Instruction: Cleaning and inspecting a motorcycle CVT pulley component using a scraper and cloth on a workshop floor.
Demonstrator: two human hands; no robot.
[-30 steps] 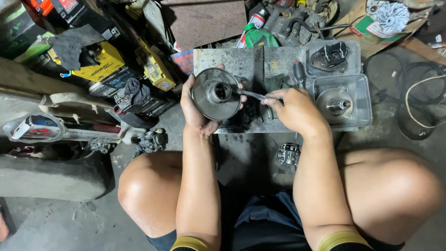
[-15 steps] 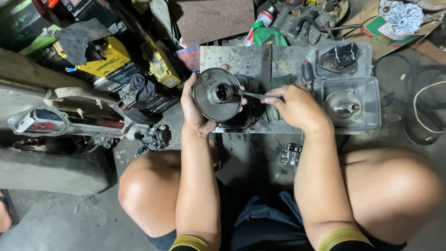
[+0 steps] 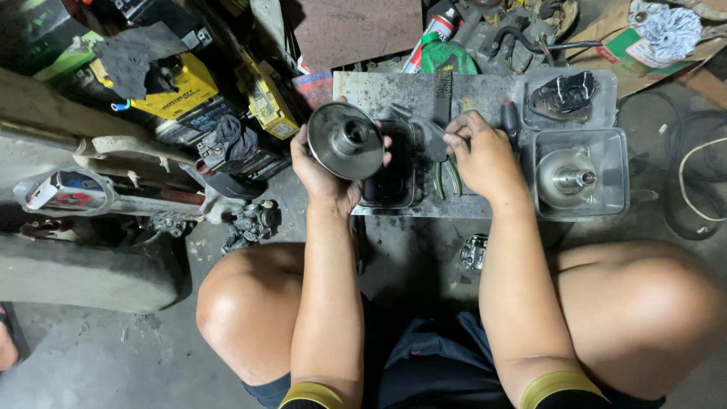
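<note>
My left hand (image 3: 324, 180) holds up a round grey metal pulley disc (image 3: 345, 141) with a hub in its middle, just above the left side of a small black tray (image 3: 391, 180). To the right of the tray, my right hand (image 3: 485, 155) hovers over a scuffed metal plate (image 3: 379, 91). Its fingers pinch a thin metal tool (image 3: 438, 129) whose tip points left toward the disc, a short gap away. Green-handled pliers (image 3: 447, 180) lie on the plate just under that hand.
A clear plastic tub (image 3: 617, 178) at the right holds a cone-shaped metal part (image 3: 566, 178). A black part (image 3: 564, 95) sits behind it. Yellow batteries (image 3: 185, 91), a carburetor (image 3: 254, 223) and scrap crowd the left. A small metal piece (image 3: 473, 254) lies between my knees.
My right hand has drawn the thin tool out of the disc's hub and moved right. The left hand has tilted the disc slightly and kept it over the tray.
</note>
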